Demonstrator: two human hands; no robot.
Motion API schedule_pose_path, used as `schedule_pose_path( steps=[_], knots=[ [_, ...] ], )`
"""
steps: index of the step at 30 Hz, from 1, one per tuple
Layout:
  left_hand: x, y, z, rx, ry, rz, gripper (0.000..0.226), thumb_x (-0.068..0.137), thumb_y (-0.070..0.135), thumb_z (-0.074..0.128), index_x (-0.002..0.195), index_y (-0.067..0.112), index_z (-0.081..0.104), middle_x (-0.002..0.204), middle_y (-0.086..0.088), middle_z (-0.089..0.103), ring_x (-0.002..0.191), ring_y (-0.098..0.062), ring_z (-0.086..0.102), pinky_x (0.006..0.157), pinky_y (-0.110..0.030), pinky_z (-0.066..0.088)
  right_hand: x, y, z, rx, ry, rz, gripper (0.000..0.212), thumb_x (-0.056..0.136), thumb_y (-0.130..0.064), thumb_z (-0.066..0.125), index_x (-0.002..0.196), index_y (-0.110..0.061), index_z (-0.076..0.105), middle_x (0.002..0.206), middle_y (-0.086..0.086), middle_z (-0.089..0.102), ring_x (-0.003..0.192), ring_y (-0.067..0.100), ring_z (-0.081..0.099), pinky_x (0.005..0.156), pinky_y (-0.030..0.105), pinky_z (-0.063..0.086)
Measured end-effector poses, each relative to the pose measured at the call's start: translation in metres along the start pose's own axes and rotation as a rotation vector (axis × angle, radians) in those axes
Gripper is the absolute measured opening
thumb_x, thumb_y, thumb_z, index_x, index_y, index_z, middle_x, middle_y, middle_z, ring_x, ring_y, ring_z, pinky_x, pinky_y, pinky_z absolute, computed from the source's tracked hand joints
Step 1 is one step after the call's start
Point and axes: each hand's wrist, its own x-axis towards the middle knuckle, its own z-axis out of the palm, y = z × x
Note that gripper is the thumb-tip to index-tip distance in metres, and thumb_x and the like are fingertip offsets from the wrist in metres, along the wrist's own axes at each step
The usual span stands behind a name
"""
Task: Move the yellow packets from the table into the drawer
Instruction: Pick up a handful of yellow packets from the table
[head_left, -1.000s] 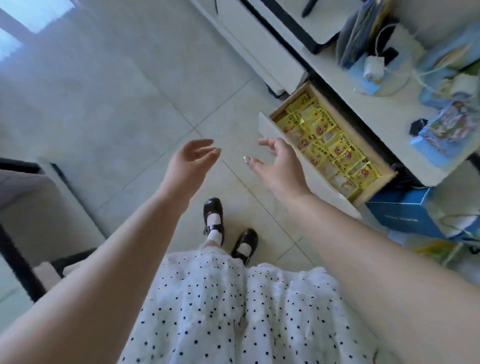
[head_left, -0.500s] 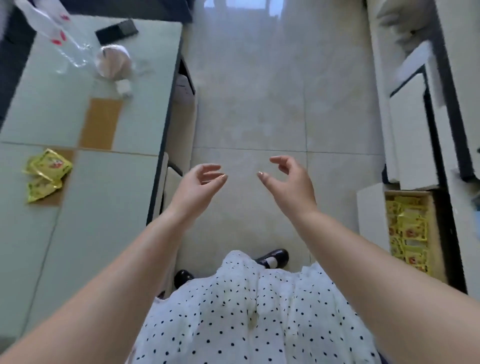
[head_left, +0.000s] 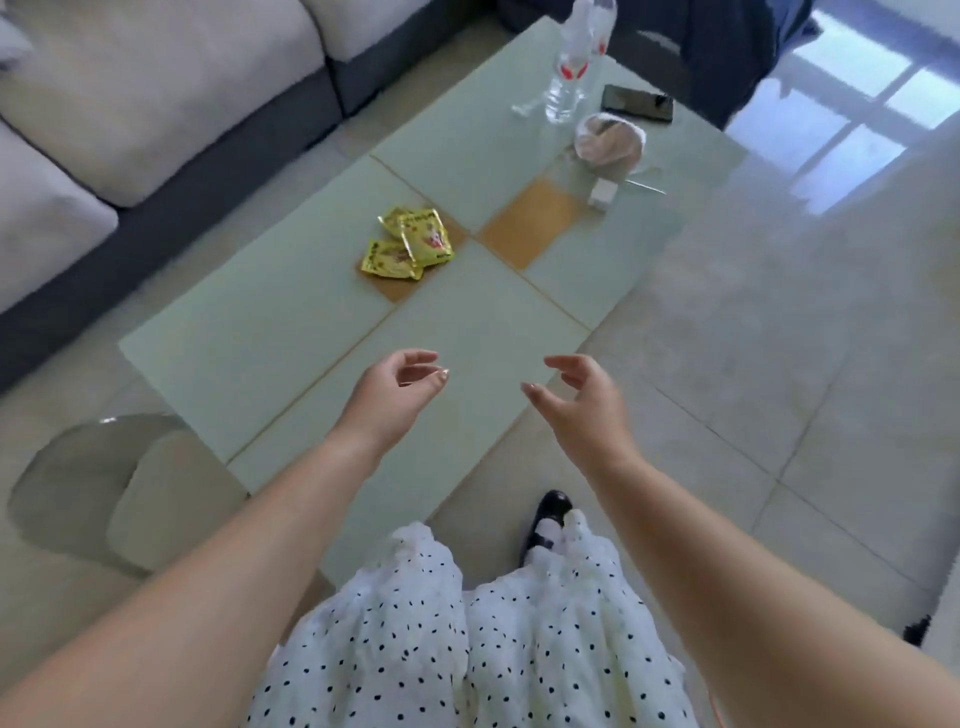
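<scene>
Packets (head_left: 408, 243) at eleven o'clock: light, crinkly, probably slippery; pinch by edges. Left hand (head_left: 397, 387) and right hand (head_left: 582, 395) loosely curled, empty.

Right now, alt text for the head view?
Both bare hands, left hand and right hand, hover open and empty over the near edge of a glass table. Yellow packets lie overlapping mid-table, beyond the hands.

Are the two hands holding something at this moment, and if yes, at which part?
Nothing is held. The left hand and the right hand are both open and empty above the table; the yellow packets lie untouched on it.
</scene>
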Motion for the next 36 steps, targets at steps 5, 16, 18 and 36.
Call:
schedule_pose_path(
  steps=[5,16,18,36],
  knots=[
    [0.029,-0.013,-0.04,-0.086,0.104,-0.078,0.02,0.089,0.019,0.063,0.109,0.02,0.058,0.094,0.011,0.062,0.092,-0.008,0.058,0.074,-0.02,0.042,0.041,-0.032,0.034,-0.07,-0.066,-0.028,0.043,0.081,-0.037,0.07,0.119,-0.021,0.058,0.125,-0.001,0.059,0.119,0.013,0.052,0.097,0.032,0.044],
    [0.199,-0.04,-0.051,-0.467,0.377,-0.473,0.006,0.09,0.021,0.061,0.094,0.023,0.057,0.088,0.004,0.062,0.081,-0.007,0.058,0.069,-0.024,0.041,0.246,-0.068,0.1,-0.241,-0.271,-0.024,0.047,0.083,-0.036,0.068,0.125,-0.019,0.055,0.13,-0.005,0.056,0.122,0.013,0.051,0.096,0.027,0.042],
    [0.233,-0.055,-0.041,-0.518,0.449,-0.552,0.005,0.09,0.022,0.062,0.091,0.022,0.057,0.087,0.004,0.061,0.08,-0.007,0.058,0.067,-0.025,0.039,0.285,-0.067,0.12,-0.276,-0.308,-0.016,0.05,0.084,-0.037,0.067,0.128,-0.019,0.053,0.132,-0.005,0.056,0.123,0.014,0.051,0.091,0.024,0.039],
    [0.419,-0.078,0.025,-0.118,0.997,-0.727,0.07,0.071,0.049,0.075,0.125,0.016,0.045,0.134,-0.005,0.045,0.122,-0.027,0.046,0.098,-0.037,0.037,0.433,-0.035,0.238,-0.584,-0.389,-0.06,0.107,0.077,-0.044,0.073,0.151,-0.017,0.001,0.148,0.011,0.028,0.137,0.03,0.027,0.108,0.04,0.029]
  ],
)
